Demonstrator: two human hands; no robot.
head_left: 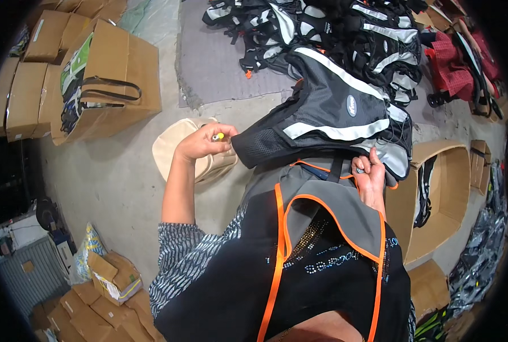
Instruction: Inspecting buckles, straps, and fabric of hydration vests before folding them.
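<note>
Two hands were on the go around one black-and-silver backpack (333, 105), which sat tilted right in front of the gray apron (345, 208). Left hand (203, 142) was at the backpack's left end, fingers closed around some small yellow-tipped thing (219, 137); couldn't tell what, or whether they also pinched the fabric. Right hand (370, 174) was at the backpack's near edge, fingers half curled, and I honestly couldn't tell if they had a real grip.

My worry: if that right side was only propped, the backpack could've slid off toward the floor. If the yellow-tipped thing was sharp, one slip could've nicked the mesh. Also, the thin cords (403, 130) on the backpack's right side looked loose enough to catch on those fingers.
</note>
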